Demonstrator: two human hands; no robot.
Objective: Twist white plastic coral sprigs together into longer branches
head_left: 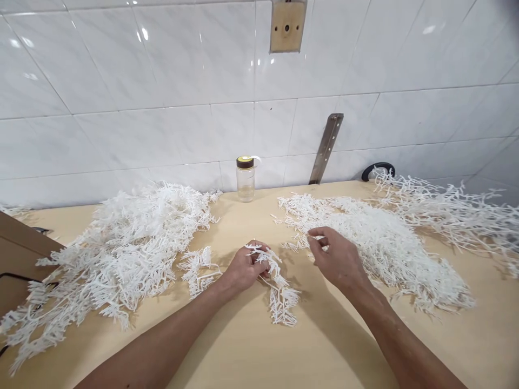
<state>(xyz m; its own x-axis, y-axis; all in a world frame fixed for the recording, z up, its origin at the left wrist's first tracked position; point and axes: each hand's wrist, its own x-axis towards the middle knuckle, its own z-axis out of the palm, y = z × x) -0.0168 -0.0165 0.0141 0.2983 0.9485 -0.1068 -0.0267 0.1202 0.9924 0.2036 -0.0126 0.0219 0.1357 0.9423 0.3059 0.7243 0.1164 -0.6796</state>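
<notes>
My left hand (247, 267) is closed on a white branching sprig (281, 297) near the middle of the table. Part of the sprig curves over the fingers, and the rest hangs down to the right. My right hand (334, 256) is at the left edge of a pile of small white pieces (385, 243), with thumb and forefinger curled close together; whatever may be between the tips is too small to make out. Another white sprig (198, 270) lies just left of my left hand. A large heap of white sprigs (138, 243) covers the left side.
A clear bottle (245, 181) with a dark and yellow lid stands at the table's back edge. A metal strip (326, 148) leans on the tiled wall. Long white branches (454, 210) lie at the far right, beside a black curved object (378, 168). A brown box (24, 254) stands left.
</notes>
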